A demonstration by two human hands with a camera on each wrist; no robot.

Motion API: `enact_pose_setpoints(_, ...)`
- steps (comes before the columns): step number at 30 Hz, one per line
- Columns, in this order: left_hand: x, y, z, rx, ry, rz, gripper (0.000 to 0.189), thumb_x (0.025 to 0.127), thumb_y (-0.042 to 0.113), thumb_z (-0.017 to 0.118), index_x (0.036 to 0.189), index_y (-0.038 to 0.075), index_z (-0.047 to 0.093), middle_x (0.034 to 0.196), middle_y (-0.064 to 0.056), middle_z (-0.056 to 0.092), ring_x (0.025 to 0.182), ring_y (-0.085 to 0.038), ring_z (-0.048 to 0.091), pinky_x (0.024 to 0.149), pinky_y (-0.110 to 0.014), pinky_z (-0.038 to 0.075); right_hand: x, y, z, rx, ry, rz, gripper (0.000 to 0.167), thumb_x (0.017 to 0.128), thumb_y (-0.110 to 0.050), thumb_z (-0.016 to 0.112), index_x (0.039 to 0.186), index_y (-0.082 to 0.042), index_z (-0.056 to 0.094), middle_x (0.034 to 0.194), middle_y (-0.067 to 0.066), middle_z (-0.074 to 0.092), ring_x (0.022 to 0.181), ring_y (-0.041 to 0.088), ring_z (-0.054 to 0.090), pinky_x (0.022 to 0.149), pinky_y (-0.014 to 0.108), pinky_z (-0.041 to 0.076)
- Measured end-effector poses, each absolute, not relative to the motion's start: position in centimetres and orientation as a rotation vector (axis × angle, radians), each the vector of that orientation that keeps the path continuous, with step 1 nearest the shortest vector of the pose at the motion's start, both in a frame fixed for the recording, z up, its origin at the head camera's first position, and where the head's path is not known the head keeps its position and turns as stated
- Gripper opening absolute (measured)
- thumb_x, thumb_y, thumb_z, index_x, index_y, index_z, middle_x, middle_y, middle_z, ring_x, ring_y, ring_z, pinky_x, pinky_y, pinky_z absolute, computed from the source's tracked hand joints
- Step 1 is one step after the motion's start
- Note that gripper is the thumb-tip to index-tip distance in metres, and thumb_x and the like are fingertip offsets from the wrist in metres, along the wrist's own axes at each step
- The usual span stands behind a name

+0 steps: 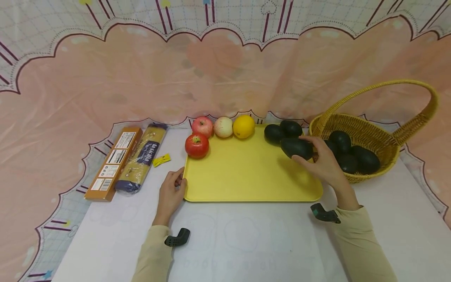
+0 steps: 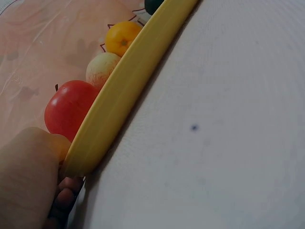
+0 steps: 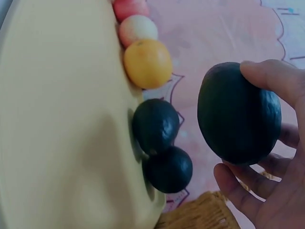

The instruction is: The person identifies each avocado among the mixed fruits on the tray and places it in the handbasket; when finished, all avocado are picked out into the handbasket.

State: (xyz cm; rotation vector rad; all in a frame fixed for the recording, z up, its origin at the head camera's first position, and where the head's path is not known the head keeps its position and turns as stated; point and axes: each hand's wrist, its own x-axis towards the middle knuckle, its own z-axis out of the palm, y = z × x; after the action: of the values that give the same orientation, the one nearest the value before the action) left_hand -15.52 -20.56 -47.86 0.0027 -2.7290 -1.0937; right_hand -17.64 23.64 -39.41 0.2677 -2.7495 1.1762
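- The right hand (image 1: 322, 162) pinches one avocado (image 1: 296, 149), thumb on one side and fingers spread round the other; it is held in the air over the tray's right end.
- The left hand (image 1: 172, 194) grips the left edge of the yellow tray (image 1: 243, 180), thumb at the rim and fingers curled below; how far they reach underneath I can't quite tell.
- Two more avocados (image 1: 274, 134) sit together in the tray's far right corner.
- At its far left are a red fruit (image 1: 196, 145), an apple (image 1: 202, 126), a peach (image 1: 223, 127) and an orange (image 1: 244, 126).
- The basket (image 1: 373, 133), just right of the tray, holds several avocados; the right hand partly blocks the head view of them.
- Left of the tray lie a box (image 1: 113, 164), a pasta pack (image 1: 142, 158) and a small packet (image 1: 161, 160).
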Motion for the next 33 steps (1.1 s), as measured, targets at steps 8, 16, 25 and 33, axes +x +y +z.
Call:
enact_pose_setpoints(8,-15.5,-20.5,-48.0,-0.005,-2.715,-1.08,0.038,0.092,0.01,0.055,0.13,0.005,0.056,0.097,-0.007,0.053,0.082,-0.016,0.048,0.073,-0.027,0.04,-17.2,25.1,-39.0,0.22,-2.713,1.223,0.062,0.081,-0.034,0.073,0.136,-0.019,0.047,0.133,0.009,0.044,0.118,0.027,0.042,0.095,0.049,0.033)
enact_pose_setpoints(16,-15.4,-20.5,-48.0,-0.016,-2.713,-1.084,0.038,0.091,0.009,0.056,0.13,0.005,0.056,0.097,-0.007,0.053,0.081,-0.016,0.049,0.074,-0.03,0.042,-16.7,26.8,-38.6,0.163,-2.7,1.177,0.062,0.083,-0.032,0.071,0.138,-0.024,0.045,0.133,0.009,0.044,0.112,0.025,0.045,0.087,0.03,0.035)
enact_pose_setpoints(25,-15.5,-20.6,-48.1,-0.016,-2.718,-1.084,0.038,0.092,0.013,0.055,0.13,0.007,0.056,0.096,-0.006,0.052,0.081,-0.015,0.047,0.074,-0.03,0.041,-16.1,28.5,-38.2,0.062,-2.701,1.168,0.064,0.084,-0.032,0.07,0.141,-0.024,0.041,0.135,0.012,0.044,0.108,0.024,0.047,0.08,0.02,0.035)
enact_pose_setpoints(33,-15.5,-20.6,-48.2,-0.011,-2.723,-1.083,0.038,0.092,0.012,0.055,0.13,0.007,0.056,0.096,-0.006,0.052,0.081,-0.016,0.047,0.074,-0.03,0.041,-15.7,29.7,-38.0,0.02,-2.732,1.132,0.066,0.086,-0.034,0.067,0.144,-0.026,0.037,0.133,0.015,0.043,0.101,0.021,0.048,0.074,0.011,0.034)
